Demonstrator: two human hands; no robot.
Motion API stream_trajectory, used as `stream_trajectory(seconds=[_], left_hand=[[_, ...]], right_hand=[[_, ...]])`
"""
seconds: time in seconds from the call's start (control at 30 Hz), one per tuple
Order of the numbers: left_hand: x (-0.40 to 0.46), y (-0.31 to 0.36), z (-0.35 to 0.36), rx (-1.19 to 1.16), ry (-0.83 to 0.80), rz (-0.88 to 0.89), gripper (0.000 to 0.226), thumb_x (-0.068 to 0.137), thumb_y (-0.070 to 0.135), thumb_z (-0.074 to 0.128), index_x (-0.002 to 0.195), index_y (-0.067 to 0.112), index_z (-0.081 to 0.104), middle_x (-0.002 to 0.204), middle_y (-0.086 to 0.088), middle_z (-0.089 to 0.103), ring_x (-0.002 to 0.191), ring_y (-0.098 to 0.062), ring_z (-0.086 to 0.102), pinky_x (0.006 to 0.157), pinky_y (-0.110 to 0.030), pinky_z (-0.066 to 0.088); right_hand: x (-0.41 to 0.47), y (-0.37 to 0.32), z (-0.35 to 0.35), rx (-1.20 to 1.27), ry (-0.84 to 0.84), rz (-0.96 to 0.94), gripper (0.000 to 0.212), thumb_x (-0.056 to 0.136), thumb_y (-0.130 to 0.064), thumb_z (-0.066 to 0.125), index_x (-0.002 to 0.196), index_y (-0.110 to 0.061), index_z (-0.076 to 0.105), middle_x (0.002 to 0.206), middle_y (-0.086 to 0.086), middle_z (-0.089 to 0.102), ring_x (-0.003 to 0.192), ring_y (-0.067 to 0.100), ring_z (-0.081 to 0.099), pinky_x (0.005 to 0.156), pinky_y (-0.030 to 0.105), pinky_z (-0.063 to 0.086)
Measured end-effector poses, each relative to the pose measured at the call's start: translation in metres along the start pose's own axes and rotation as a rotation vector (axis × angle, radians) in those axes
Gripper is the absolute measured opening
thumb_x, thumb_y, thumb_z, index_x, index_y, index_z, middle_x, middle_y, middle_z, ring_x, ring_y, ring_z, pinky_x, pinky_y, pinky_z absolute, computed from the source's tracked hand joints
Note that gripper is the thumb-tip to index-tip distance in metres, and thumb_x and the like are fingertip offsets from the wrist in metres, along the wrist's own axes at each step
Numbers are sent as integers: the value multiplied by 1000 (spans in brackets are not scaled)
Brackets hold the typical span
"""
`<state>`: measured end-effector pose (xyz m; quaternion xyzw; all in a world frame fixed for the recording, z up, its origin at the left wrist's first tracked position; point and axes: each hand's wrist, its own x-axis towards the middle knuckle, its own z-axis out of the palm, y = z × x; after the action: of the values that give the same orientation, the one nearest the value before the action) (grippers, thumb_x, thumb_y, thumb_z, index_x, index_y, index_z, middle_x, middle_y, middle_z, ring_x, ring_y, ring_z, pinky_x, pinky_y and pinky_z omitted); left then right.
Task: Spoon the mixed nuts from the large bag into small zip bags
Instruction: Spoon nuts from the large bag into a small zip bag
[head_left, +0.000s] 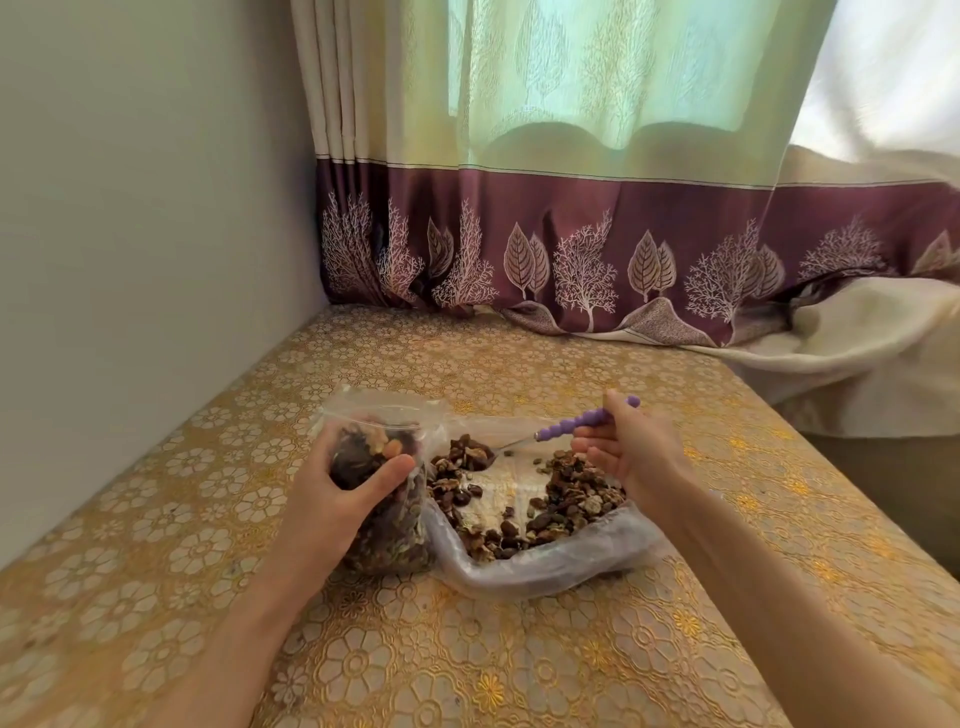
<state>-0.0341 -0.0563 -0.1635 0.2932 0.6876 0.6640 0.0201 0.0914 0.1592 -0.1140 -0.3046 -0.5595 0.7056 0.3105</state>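
One hand (631, 457) lifts spoon (519, 441) over nuts (571, 493).

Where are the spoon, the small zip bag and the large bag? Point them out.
spoon (566, 429): head view, on its purple beaded handle.
small zip bag (387, 540): head view, on its nut-filled lower side.
large bag (550, 566): head view, on its rolled-down plastic front rim.

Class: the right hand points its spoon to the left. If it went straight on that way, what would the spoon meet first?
Probably the small bag that the left hand holds upright; the loaded spoon in the right hand is already beside its open top, though depth is unclear.
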Motion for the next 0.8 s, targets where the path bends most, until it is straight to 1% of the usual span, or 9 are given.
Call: stream_trajectory(seconds=[0.1,0.23,0.33,0.4,0.5,0.6,0.63,0.73,0.8], left_hand=[[0,0,-1,-3,-6,-5,48,51,54,71,96,41,59,89,22,67,81,7,63,65,-17,46],[0,1,0,-31,-7,-21,49,51,55,72,96,39,61,93,14,68,81,2,64,66,-20,48],[0,2,0,-48,-12,-36,43,50,56,72,90,43,62,93,13,68,81,1,64,64,-20,49],[-1,2,0,-49,-18,-36,42,51,54,72,91,43,62,94,11,67,81,1,64,63,-18,49],[-1,3,-1,-65,-21,-43,41,54,50,72,92,42,62,93,13,68,81,2,63,67,-22,49],[-1,4,-1,-58,-21,-46,40,54,48,72,92,41,60,89,16,68,78,5,63,64,-16,47],[-1,4,-1,-49,-23,-44,40,55,47,72,93,41,59,89,17,68,79,4,63,63,-14,46],[0,6,-2,-12,-36,-38,41,59,47,76,95,42,57,94,14,66,83,-1,62,65,-17,45],[1,6,-3,9,-50,-42,44,58,51,79,95,44,56,96,15,65,84,1,61,65,-15,44]], right_hand=[[1,-16,6,9,16,-80,41,100,-20,45,67,-1,58,48,6,65,38,9,58,37,15,46],[-1,-40,20,57,0,-173,41,100,-21,45,67,-2,58,47,4,64,38,8,57,37,14,46],[-7,-50,34,62,-83,-223,41,101,-23,43,69,-2,59,51,5,66,41,8,57,39,14,46],[-12,-50,44,48,-140,-258,42,101,-23,42,69,-2,60,54,6,67,42,9,57,41,15,47],[-19,-46,55,19,-241,-340,40,101,-22,42,72,-2,60,62,12,69,46,13,58,43,17,48],[-23,-40,59,-26,-346,-461,37,102,-19,39,75,-1,59,69,15,72,51,16,59,45,19,49],[-24,-39,59,-37,-357,-497,37,102,-17,39,76,-1,59,69,14,72,51,17,59,45,20,49],[-23,-38,56,-24,-339,-557,34,102,-15,39,80,2,58,68,12,71,50,17,60,44,22,49],[-21,-38,51,9,-320,-552,33,102,-16,39,83,2,58,73,18,71,50,17,60,44,23,48]])
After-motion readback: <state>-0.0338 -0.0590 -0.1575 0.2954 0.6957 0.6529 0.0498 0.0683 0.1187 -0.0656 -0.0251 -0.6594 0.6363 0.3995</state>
